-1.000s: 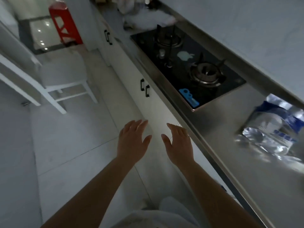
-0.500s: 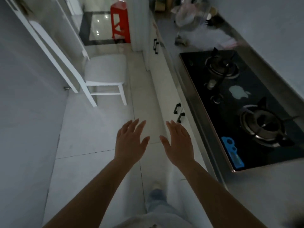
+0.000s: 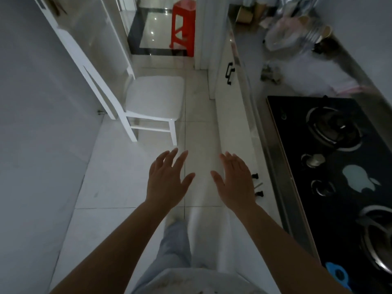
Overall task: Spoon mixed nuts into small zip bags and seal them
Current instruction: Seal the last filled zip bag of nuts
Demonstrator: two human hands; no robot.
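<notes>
A narrow kitchen with a white tile floor (image 3: 118, 209). The left hand (image 3: 167, 181) and right hand (image 3: 235, 183) hang over it, fingers spread, holding nothing. The counter edge (image 3: 265, 132) runs just beside the right hand. Blurry bags (image 3: 284, 37) lie far up the counter. The stove (image 3: 339, 166) shows a pale apple-shaped sticker (image 3: 358, 179).

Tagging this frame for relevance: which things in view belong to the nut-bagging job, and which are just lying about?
Job:
left hand, open, empty
right hand, open, empty
clear plastic bags on the far counter, blurred; contents can't be told

Lying about:
gas hob
white chair
red stool
cupboard handles
</notes>
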